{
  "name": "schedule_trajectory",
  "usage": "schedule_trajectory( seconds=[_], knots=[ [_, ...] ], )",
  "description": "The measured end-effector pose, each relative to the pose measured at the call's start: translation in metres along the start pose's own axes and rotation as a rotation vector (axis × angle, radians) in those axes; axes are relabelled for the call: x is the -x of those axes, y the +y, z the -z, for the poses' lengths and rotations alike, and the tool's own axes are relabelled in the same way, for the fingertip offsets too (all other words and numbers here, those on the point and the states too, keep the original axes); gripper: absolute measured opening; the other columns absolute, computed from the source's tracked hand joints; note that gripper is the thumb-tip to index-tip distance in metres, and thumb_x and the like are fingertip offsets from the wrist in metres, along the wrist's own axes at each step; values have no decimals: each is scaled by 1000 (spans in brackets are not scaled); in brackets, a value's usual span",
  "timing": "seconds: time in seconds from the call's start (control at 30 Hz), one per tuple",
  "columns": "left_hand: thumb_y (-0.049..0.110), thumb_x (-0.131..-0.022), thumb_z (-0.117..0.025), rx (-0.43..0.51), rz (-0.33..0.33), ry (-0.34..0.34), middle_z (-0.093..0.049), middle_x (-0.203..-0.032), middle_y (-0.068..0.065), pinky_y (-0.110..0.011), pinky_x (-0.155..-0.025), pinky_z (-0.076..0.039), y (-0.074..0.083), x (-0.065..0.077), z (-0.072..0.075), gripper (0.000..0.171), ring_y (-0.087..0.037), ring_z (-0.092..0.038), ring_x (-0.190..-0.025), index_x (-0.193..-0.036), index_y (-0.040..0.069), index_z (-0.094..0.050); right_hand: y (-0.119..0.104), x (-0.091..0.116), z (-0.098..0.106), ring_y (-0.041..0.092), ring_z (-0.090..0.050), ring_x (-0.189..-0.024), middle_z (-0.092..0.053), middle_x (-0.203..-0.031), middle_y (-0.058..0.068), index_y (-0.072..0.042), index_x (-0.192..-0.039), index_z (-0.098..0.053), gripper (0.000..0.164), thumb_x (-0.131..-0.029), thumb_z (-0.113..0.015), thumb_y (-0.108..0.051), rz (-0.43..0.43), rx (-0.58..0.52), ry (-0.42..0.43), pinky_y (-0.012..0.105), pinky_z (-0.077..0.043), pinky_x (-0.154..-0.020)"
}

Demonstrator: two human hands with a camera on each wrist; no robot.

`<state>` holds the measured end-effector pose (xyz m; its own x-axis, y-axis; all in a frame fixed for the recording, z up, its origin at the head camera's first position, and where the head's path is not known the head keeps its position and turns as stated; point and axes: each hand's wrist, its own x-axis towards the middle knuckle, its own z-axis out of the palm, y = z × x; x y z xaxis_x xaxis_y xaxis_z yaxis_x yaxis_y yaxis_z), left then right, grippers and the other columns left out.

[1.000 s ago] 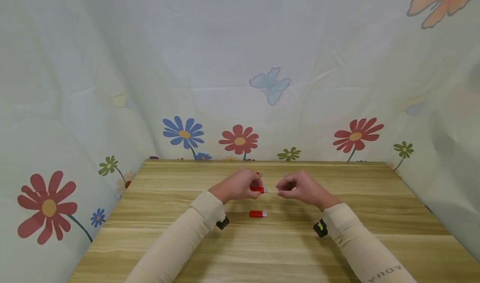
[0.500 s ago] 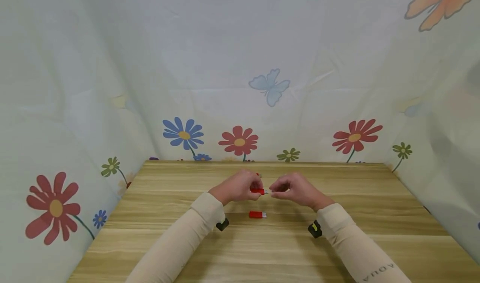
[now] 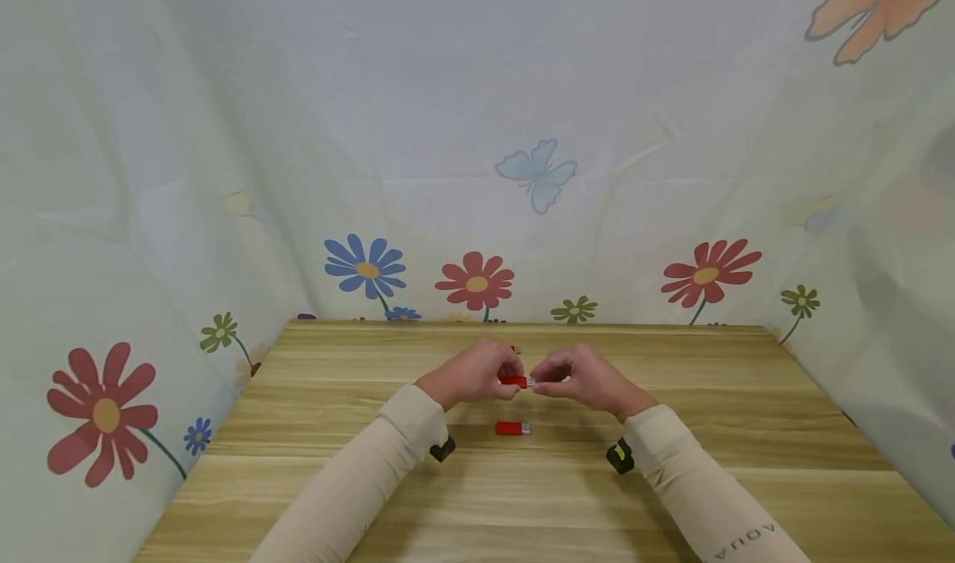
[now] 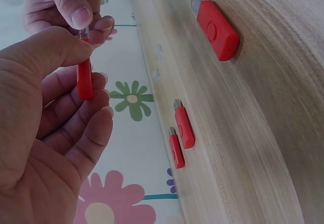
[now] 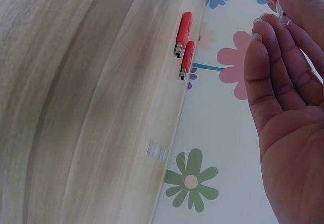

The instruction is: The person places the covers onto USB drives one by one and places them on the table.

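My left hand pinches a red USB stick between thumb and fingers, above the table. The stick's plug end points toward my right hand. That hand pinches a small clear cap right at the plug end, so the fingertips of both hands nearly meet. In the left wrist view, the right thumb and fingers partly hide the cap. Nearer on the table lies another red USB stick with a clear cap over its plug.
Beyond the hands, two red USB sticks with bare metal plugs, one larger in view and one farther, lie near the table's far edge. Small clear caps lie near that edge too. A flowered curtain hangs behind the wooden table.
My right hand has moved left with the clear cap, up to the plug end of the red USB stick. My left hand has stayed nearly still.
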<state>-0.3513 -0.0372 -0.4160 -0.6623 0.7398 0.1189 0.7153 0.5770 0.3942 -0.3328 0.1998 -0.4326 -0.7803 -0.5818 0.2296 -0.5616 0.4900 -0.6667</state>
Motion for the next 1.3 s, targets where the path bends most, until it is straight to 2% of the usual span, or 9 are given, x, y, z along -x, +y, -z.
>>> schedule_trajectory(
  seconds=[0.3,0.47,0.67,0.77,0.97,1.3],
  knots=[
    [17,-92,-77,-20,-8,-8,-70,-88,7,-17,-76,-54,1,1,-1,6,-4,-61,-77,-97,14,-77,-2,0,-2,9,-72,-86,-79,-98,-1,-20,-102,-81,14,-88,-81,-17,6,-13,4,36,-61,-81],
    [18,-91,-77,-52,-46,1,-68,-84,8,-16,-72,-52,0,0,-3,6,-4,-59,-74,-96,14,-78,-2,-1,-3,9,-72,-86,-79,-100,3,-20,-102,-81,14,-88,-81,-18,4,-20,4,36,-60,-80],
    [19,-91,-77,-146,-103,7,-66,-83,7,-16,-69,-50,2,1,-3,6,-7,-55,-73,-96,15,-78,0,-2,-5,9,-72,-85,-79,-98,-1,-21,-101,-82,14,-88,-82,-17,-5,-18,9,33,-60,-79],
    [19,-92,-77,-180,-107,-3,-66,-85,7,-15,-71,-50,4,1,-2,7,-7,-55,-75,-98,15,-78,1,-2,-6,9,-71,-84,-78,-97,-2,-21,-101,-82,14,-87,-82,-17,7,-15,15,29,-60,-78],
    [18,-92,-77,-185,-114,-14,-67,-85,7,-15,-71,-50,5,-1,-2,8,-8,-55,-75,-100,15,-78,-2,0,-5,8,-70,-84,-78,-97,-3,-21,-101,-82,14,-87,-82,-17,38,-2,25,25,-59,-76],
    [18,-91,-78,-191,-128,-3,-67,-85,7,-14,-72,-50,3,-4,-1,9,-8,-55,-76,-99,15,-79,-4,-1,-4,8,-71,-85,-79,-98,-1,-18,-102,-82,14,-88,-81,-16,36,4,27,35,-61,-79]
  ],
)
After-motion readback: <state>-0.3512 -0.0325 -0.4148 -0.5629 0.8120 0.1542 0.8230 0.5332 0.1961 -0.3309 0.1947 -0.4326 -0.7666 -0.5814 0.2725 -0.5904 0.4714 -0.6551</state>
